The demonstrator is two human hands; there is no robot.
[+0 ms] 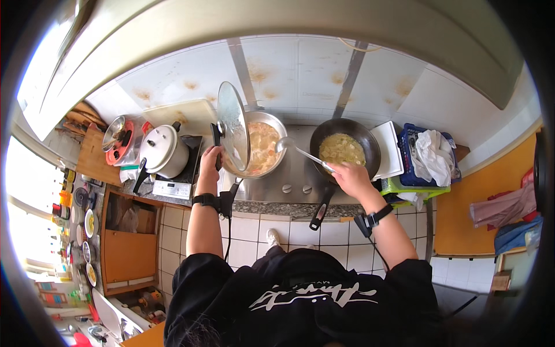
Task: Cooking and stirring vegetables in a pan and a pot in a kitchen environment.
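My left hand (211, 162) grips the black handle of a glass pot lid (234, 126), which stands on edge, tilted over the left side of a steel pan (277, 121). Orange-tinted soup with pale pieces (263, 145) fills that pan. In my right hand (352, 177) is the handle of a metal ladle (285, 144); its bowl hangs at the right rim of the soup pan. Below and beside this hand sits a dark wok (373, 149) holding pale cubes in yellowish-green broth (341, 149). The wok's black handle (322, 210) points towards me over the counter edge.
A pressure cooker (167, 152) stands left on an induction hob (171, 189), near a wooden cutting board (99, 152). Right of the steel stove (296, 173) are a white foam box (389, 149) and a blue basket (407, 171) with plastic bags. The range hood (303, 19) overhangs the stove.
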